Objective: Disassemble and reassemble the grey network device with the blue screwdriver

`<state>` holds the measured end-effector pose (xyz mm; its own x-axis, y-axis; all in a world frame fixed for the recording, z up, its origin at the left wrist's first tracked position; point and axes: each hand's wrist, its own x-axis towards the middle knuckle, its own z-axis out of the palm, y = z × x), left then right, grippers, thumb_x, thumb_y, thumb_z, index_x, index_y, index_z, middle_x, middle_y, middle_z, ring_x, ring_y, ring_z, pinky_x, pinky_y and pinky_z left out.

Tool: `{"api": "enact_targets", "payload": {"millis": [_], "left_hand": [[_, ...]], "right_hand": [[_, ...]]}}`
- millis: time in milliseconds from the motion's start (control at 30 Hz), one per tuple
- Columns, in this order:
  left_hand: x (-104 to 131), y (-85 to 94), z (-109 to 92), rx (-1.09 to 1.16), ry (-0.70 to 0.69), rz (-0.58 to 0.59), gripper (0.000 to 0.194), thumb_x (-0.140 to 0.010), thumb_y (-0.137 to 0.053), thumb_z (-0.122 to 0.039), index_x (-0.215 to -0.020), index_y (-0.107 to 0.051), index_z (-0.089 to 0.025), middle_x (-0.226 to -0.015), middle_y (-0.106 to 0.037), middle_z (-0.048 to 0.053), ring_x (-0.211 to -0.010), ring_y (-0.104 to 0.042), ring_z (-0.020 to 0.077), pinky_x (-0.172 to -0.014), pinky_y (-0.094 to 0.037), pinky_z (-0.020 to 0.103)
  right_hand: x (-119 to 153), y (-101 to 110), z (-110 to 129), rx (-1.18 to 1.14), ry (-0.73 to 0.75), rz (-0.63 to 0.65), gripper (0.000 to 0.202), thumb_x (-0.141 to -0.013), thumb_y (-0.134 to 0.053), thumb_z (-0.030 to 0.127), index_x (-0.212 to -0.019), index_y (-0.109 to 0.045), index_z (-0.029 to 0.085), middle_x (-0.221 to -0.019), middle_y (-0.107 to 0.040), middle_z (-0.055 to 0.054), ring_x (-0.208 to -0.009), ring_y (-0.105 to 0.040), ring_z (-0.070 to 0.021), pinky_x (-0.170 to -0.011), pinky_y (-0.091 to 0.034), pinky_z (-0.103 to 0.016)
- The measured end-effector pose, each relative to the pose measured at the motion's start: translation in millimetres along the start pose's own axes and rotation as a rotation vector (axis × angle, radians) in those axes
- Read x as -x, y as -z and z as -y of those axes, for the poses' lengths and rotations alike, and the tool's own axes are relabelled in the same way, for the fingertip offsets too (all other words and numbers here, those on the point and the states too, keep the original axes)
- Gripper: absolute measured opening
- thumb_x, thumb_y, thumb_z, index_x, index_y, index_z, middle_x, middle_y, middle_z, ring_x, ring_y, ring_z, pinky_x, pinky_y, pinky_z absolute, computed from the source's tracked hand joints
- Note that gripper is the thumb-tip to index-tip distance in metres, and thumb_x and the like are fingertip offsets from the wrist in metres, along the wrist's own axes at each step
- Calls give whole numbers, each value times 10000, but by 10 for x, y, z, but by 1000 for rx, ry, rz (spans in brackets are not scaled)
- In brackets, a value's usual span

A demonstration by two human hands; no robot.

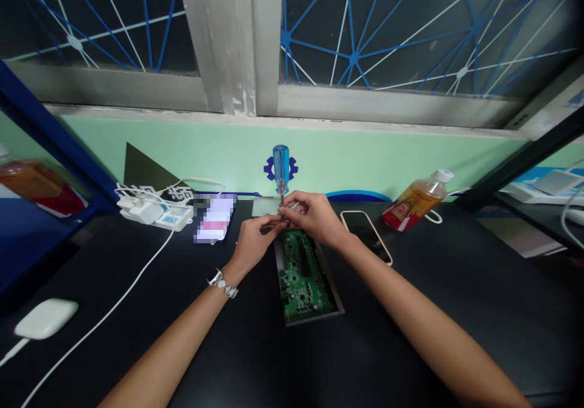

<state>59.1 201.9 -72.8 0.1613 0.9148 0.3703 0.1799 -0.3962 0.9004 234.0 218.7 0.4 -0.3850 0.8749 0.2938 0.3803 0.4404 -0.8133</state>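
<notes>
Right hand (319, 216) pinches upright screwdriver (281, 162) low on shaft. Left hand (252, 238) fingertips bunched at its base; whether gripping anything, cannot tell. Driver tip hidden. Board (303, 274) reaches from near table's (219, 359) far edge toward middle, far end covered by fingers. Forearms (401, 292) slant inward, cut off below.

The room light is soft, the green wall (365, 152) looks bright, the windows (314, 19) are dark, the sides look bent and stretched, the top right corner goes black, and blocky squares hide the glowing phone screen (216, 218).
</notes>
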Motion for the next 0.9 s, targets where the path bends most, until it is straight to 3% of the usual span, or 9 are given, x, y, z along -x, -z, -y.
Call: {"api": "enact_targets", "payload": {"millis": [133,267,367,533,633,767,900], "left_hand": [[0,48,-1,-40,-2,-35,215,-870,-703,-343,-989,-760,-173,-979,-783,79,-890,-733,230,-818,-567,326],[-28,7,13,-77,-54,-64,155,-857,-708,-302,-931,-742,-171,-893,-774,55,-827,-723,217,-783,-552,310],[-45,-56,20,-81,-69,-47,120,-870,-680,-265,-911,-739,-168,-874,-774,50,-827,-719,221,-763,-538,303],[-38,-97,28,-69,-52,-37,115,-862,-692,-256,-907,-754,-169,-871,-782,56,-812,-727,230,-764,-549,319],[-18,-65,24,-51,-43,-28,154,-858,-712,-302,-933,-754,-174,-896,-783,65,-836,-733,231,-797,-569,332],[14,13,-2,-59,-35,-20,194,-887,-683,-329,-1001,-750,-187,-965,-779,70,-882,-734,221,-836,-577,336],[59,120,-46,-125,-45,-36,164,-898,-670,-308,-995,-749,-202,-978,-773,59,-905,-722,209,-837,-564,322]], "right_hand": [[14,14,17,-37,24,69,143,-900,-606,319,-962,-647,197,-861,-717,-24,-579,-663,-128,-563,-484,-261],[41,-25,63,-35,28,101,178,-908,-593,312,-1028,-639,188,-812,-696,-15,-558,-646,-121,-550,-473,-258],[54,-58,88,1,7,102,206,-906,-601,313,-1067,-646,192,-668,-658,16,-544,-626,-126,-558,-469,-263],[35,-51,48,115,75,-17,124,-878,-654,321,-901,-680,201,-722,-699,6,-608,-628,-129,-612,-480,-280],[26,-14,11,75,77,-27,121,-874,-671,314,-835,-673,200,-744,-715,-6,-680,-669,-148,-648,-500,-286],[44,22,9,-1,74,17,120,-929,-592,276,-978,-665,194,-792,-725,-20,-730,-697,-155,-703,-532,-299],[81,47,30,-86,47,22,157,-975,-528,326,-1024,-597,195,-913,-723,-51,-737,-692,-151,-663,-551,-293]]}}
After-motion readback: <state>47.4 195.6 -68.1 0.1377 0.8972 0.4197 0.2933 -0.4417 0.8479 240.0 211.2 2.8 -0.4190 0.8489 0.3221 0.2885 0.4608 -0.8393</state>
